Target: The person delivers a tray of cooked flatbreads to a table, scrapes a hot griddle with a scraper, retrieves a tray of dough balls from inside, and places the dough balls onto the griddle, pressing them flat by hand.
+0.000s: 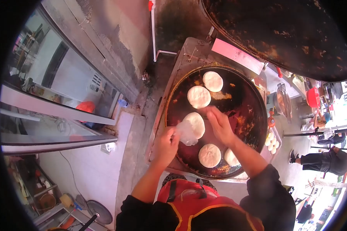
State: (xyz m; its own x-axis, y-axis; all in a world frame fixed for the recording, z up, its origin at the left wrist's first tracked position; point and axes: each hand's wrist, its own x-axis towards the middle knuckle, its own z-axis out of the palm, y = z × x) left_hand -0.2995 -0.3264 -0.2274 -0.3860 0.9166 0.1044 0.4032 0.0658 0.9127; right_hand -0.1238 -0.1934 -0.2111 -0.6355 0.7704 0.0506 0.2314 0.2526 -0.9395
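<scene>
A round dark griddle [245,115] bears several pale, flat dough rounds. My left hand [167,144], at the griddle's left edge, has its fingers closed on a clear plastic bag [187,134]. The bag partly covers a dough round [195,125]. My right hand [219,122] is over the middle of the griddle, fingers stretched out, just right of that round. Another round [199,97] lies beyond my hands, touching or nearly touching a farther one [213,81]. Nearer me are a round [209,155] and one [231,157] partly hidden by my right forearm.
A large raised lid [281,34] hangs over the far right. Small dough balls [272,143] sit on a tray at the right. Glass windows [58,77] stand at the left. Two other people [327,160] [319,120] are farther right, near a red basin [313,97].
</scene>
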